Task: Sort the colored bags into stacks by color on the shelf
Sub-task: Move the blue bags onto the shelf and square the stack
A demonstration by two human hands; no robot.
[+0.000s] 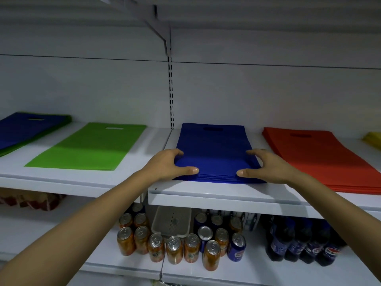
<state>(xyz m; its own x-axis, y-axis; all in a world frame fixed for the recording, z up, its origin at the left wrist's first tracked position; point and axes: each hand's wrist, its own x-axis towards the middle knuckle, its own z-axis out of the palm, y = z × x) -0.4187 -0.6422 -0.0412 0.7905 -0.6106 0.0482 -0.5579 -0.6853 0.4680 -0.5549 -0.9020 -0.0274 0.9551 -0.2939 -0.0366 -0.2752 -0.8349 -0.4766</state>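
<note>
On the white shelf (206, 193), just in front of the person, the blue stack (214, 149) lies between a green stack (90, 145) on its left and a red stack (321, 157) on its right; a mixed pile (24, 129), blue on top of green, waits at the far left, and a yellow edge (373, 139) shows at the far right. The thin bags could fan out or slide off the shelf's front lip if one side is pushed harder. The left hand (171, 164) and right hand (266, 166) are spread, each cupping a near corner of the blue stack, thumbs along its front edge, fingers on its sides, pressing rather than gripping.
</note>
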